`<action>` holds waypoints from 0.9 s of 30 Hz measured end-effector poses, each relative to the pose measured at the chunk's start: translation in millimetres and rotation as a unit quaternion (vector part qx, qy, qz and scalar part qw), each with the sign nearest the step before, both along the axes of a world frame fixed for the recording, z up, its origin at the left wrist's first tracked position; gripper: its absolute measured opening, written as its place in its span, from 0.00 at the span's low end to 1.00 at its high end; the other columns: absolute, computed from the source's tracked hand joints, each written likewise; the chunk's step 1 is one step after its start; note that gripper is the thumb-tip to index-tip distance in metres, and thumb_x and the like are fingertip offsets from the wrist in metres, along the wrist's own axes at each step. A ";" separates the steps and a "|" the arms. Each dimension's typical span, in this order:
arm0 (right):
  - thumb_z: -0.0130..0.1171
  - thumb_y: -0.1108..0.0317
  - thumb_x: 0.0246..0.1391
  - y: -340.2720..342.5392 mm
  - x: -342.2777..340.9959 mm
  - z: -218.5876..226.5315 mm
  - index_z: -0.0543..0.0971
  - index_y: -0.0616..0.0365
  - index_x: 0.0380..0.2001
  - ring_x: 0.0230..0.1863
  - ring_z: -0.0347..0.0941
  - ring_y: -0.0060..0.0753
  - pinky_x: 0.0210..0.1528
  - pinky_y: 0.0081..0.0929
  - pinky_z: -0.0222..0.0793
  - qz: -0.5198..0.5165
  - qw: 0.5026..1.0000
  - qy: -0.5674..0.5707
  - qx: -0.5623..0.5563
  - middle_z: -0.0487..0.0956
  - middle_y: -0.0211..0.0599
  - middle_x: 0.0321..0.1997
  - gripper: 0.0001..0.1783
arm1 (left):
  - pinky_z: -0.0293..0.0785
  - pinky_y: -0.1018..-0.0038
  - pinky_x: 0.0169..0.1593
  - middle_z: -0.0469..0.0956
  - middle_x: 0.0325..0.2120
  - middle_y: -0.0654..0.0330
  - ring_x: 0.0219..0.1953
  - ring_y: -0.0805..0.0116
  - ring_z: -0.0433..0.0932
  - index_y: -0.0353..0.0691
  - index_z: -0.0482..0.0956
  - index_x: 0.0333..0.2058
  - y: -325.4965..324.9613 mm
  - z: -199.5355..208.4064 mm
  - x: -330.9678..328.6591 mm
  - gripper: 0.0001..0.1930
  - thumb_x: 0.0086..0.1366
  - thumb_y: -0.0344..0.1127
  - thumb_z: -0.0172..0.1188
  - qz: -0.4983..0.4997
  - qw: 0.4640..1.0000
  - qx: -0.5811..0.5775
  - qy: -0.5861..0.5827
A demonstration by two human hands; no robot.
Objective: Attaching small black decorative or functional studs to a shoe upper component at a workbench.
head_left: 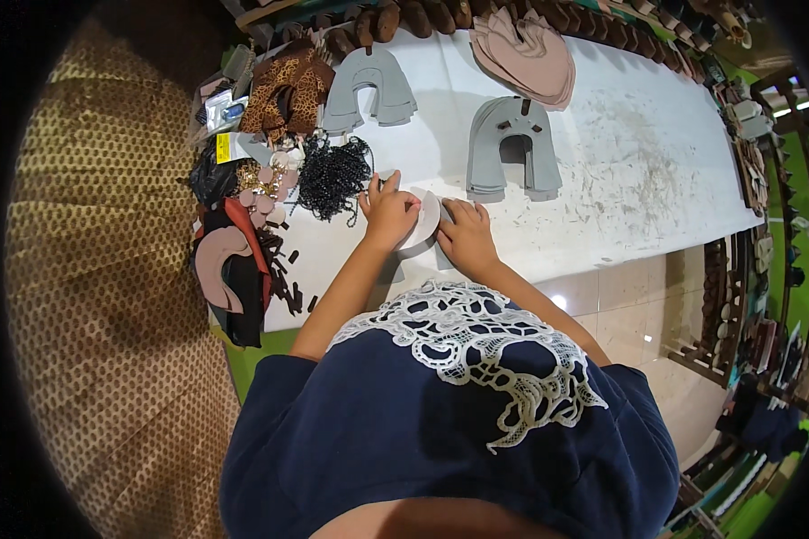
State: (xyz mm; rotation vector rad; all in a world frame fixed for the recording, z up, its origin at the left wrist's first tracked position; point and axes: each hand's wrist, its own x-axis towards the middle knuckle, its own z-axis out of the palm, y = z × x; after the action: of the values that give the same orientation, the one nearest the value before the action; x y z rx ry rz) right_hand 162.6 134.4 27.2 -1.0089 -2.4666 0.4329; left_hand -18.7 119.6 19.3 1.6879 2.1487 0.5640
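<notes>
Nearest are a dark-blue fabric garment [422, 418] and its white openwork lace trim [458, 328]; beyond them, at the near edge of the white-covered table [620, 189], lies a pale pinkish-grey, flat, curved piece [425, 226], its outer edge smoothly rounded, its surface plain and light, its material hard to tell; it sits between the two hands, which are apart from each other; the left hand [389, 216] has thumb and fingers closed on the piece's left side; the right hand [468, 241] is just beside its right side, fingers bent, though whether they grip anything cannot be told; left of the left hand lies a tangled heap of shiny black beaded strands [331, 180]; farther out, beyond the right hand, is a stack of matte grey arch-shaped pieces [485, 162]; farther still, a fanned stack of dusty-pink curved pieces [521, 58]; at the far edge stand rounded brown forms [413, 18].
</notes>
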 end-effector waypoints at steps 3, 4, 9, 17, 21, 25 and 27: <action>0.56 0.65 0.46 0.8 0.7 -2.7 0.79 0.54 0.37 0.57 0.62 0.40 0.59 0.49 0.50 -0.004 1.000 0.004 0.001 0.70 0.38 0.53 0.13 | 0.33 0.37 0.59 0.61 0.60 0.52 0.64 0.41 0.45 0.53 0.84 0.27 1.0 7.8 4.4 0.06 0.50 0.41 0.63 0.008 1.000 -0.017 0.016; 0.56 0.65 0.46 1.4 1.4 -3.0 0.79 0.54 0.37 0.57 0.62 0.40 0.59 0.49 0.50 -0.003 1.000 0.000 0.002 0.70 0.39 0.53 0.13 | 0.33 0.37 0.59 0.61 0.60 0.52 0.64 0.41 0.45 0.53 0.84 0.27 0.9 11.5 4.7 0.06 0.50 0.41 0.63 0.008 1.000 -0.017 0.016; 0.56 0.64 0.47 1.3 1.4 -2.3 0.79 0.54 0.38 0.57 0.62 0.40 0.60 0.49 0.49 0.002 1.000 -0.013 -0.001 0.70 0.39 0.53 0.14 | 0.31 0.34 0.58 0.58 0.61 0.50 0.64 0.40 0.44 0.49 0.83 0.24 1.6 13.1 2.2 0.06 0.49 0.42 0.62 -0.001 0.999 -0.029 0.018; 0.56 0.62 0.50 -0.2 1.0 1.3 0.78 0.51 0.40 0.57 0.62 0.40 0.59 0.49 0.50 -0.013 1.000 0.002 -0.017 0.70 0.39 0.52 0.14 | 0.33 0.35 0.59 0.60 0.60 0.52 0.65 0.43 0.43 0.46 0.82 0.23 5.2 13.0 4.7 0.09 0.53 0.42 0.58 -0.021 0.997 -0.041 0.065; 0.56 0.61 0.49 -0.6 -0.4 -0.3 0.77 0.50 0.40 0.56 0.62 0.38 0.59 0.48 0.50 -0.012 1.000 0.002 0.000 0.70 0.37 0.51 0.14 | 0.33 0.34 0.58 0.60 0.60 0.54 0.65 0.43 0.44 0.46 0.82 0.24 3.0 6.1 0.3 0.08 0.54 0.41 0.57 -0.030 0.997 -0.026 0.068; 0.57 0.61 0.49 -0.7 0.5 -0.7 0.77 0.50 0.40 0.56 0.62 0.37 0.59 0.48 0.51 -0.020 1.000 0.014 -0.009 0.70 0.37 0.51 0.14 | 0.34 0.34 0.58 0.61 0.59 0.57 0.64 0.43 0.45 0.46 0.81 0.25 1.8 8.4 0.1 0.07 0.55 0.39 0.57 -0.042 0.997 -0.018 0.058; 0.57 0.61 0.48 -1.0 0.4 0.5 0.77 0.51 0.40 0.56 0.62 0.37 0.59 0.48 0.50 -0.020 1.000 0.014 -0.014 0.70 0.37 0.51 0.15 | 0.34 0.33 0.58 0.62 0.59 0.60 0.64 0.43 0.46 0.47 0.81 0.25 0.9 6.9 -1.6 0.06 0.55 0.38 0.57 -0.040 0.998 -0.004 0.053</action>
State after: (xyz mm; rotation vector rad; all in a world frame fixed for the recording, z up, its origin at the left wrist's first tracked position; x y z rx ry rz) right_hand 163.0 133.5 27.7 -1.0549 -2.4181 0.4663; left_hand -20.2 120.5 26.2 1.8284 2.1397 0.4536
